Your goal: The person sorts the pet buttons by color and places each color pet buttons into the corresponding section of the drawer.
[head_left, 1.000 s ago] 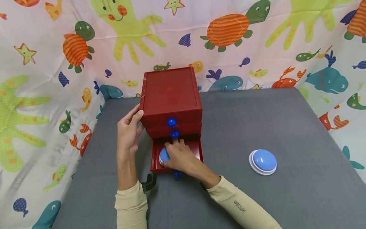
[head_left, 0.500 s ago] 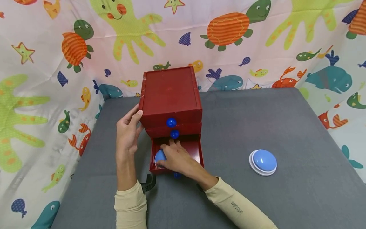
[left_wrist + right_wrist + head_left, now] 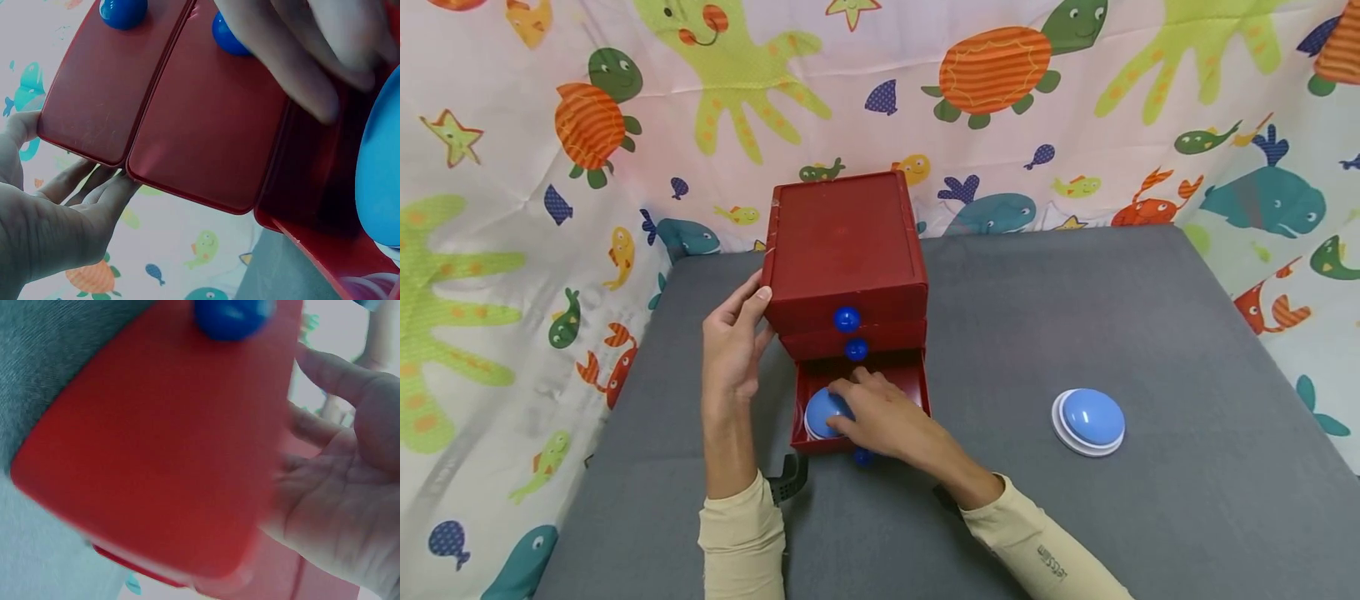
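Note:
A red drawer unit (image 3: pixel 846 237) with blue ball knobs stands on the grey table, its bottom drawer (image 3: pixel 823 447) pulled out. My left hand (image 3: pixel 730 346) rests against the unit's left side, thumb at the front upper corner, fingers along the wall. Inside the drawer, at its left, lies a push button with a blue dome (image 3: pixel 825 412) and white base. Over the drawer hovers my right hand (image 3: pixel 887 417), fingers spread, thumb and a finger close to the dome; contact is unclear. In the right wrist view, the drawer's red front (image 3: pixel 162 437) hides part of that hand.
A second blue-domed push button (image 3: pixel 1088 419) sits on the table to the right. Behind and beside the table (image 3: pixel 1045 308) hangs a cloth (image 3: pixel 850 100) printed with sea animals. Two upper drawers, with knobs (image 3: pixel 847 319), are closed.
The button first shifted left within the drawer under my right hand. Since then, the right hand has drawn rightward off it, exposing more of the dome. My left hand stays against the unit.

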The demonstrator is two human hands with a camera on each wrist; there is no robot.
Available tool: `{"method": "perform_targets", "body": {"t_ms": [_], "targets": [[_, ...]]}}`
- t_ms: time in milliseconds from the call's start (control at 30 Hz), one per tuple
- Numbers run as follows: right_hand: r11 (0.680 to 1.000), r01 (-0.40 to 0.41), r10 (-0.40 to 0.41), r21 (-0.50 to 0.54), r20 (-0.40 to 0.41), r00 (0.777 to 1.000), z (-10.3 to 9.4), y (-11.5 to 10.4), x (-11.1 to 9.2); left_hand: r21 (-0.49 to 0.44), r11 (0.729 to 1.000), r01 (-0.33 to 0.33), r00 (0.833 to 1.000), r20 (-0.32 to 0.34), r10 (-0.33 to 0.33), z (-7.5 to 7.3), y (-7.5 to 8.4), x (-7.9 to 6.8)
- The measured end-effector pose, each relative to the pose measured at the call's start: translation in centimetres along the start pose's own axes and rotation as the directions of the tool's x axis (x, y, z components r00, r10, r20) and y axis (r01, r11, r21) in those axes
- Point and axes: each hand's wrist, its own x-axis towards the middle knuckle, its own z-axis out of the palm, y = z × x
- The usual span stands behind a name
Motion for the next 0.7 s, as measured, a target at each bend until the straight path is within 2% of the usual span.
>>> {"method": "perform_targets", "body": {"t_ms": [133, 200, 267, 333, 433, 567, 700], "targets": [[0.994, 0.044, -0.041, 0.096, -0.031, 0.999, -1.9, 0.3, -2.0, 0.0, 1.0, 0.0, 1.0, 0.001, 0.0, 0.0, 0.0, 0.1], [0.992, 0.066, -0.059, 0.108, -0.065, 0.996, -3.0, 0.6, -3.0, 0.0, 1.0, -0.001, 1.0, 0.0, 0.001, 0.0, 0.0, 0.1], [0.992, 0.051, -0.041, 0.119, -0.092, 0.995, -4.2, 1.1, -3.9, 0.001, 1.0, 0.003, 1.0, -0.009, -0.003, 0.0, 0.0, 0.1], [0.993, 0.018, -0.005, 0.114, -0.117, 0.993, -5.5, 1.9, -4.7, 0.0, 1.0, 0.01, 1.0, -0.011, -0.01, -0.1, 0.0, 0.1], [0.994, -0.073, 0.085, 0.087, -0.142, 0.986, -7.3, 3.5, -6.2, -0.004, 1.0, 0.022, 1.0, -0.005, -0.022, 0.0, 0.1, 0.2], [0.985, -0.17, 0.169, 0.001, -0.151, 0.974, -8.9, 5.6, -8.2, -0.018, 1.0, 0.022, 1.0, 0.003, -0.022, -0.2, 0.1, 0.2], [0.963, -0.25, 0.231, -0.101, -0.169, 0.958, -9.8, 7.9, -9.8, -0.023, 1.0, 0.008, 1.0, 0.009, -0.007, -0.3, 0.3, 0.2]]}}
